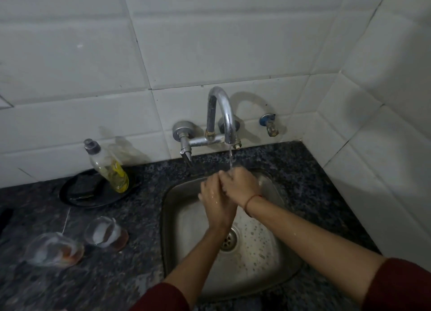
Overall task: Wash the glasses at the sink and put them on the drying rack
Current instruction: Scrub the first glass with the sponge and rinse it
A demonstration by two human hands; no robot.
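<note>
**Head view.** We see the left grip point(215, 199) and the right grip point(240, 184) pressed together over the sink point(177, 217), directly under the spout of the tap point(224, 114). The left grip is wet, with its fingers roughly straight. The right grip lies across them with its own fingers folded out of sight, so we cannot tell how far it is closed. Neither has hold of a glass. A thin stream of water point(230, 157) lands on the right grip. A red thread point(251, 199) circles the right wrist.

**Containers.** Well to the left of the grips, on the worktop point(303, 170), are the near glass point(106, 232) and, farther left, the far glass point(54, 250), apart from each other. Each holds white foam and a brownish residue at its base. Up and left of the grips, a clear soap bottle point(107, 168) with a little yellow liquid rests on a black plate point(105, 197) beside a dark scrub pad point(81, 185).

**Surface and room.** Below the grips the steel basin carries droplets round the drain point(229, 239). The worktop is dark speckled stone. White wall tiles point(210, 42) rise behind the grips, with a blue-handled valve point(269, 124) to their right.
</note>
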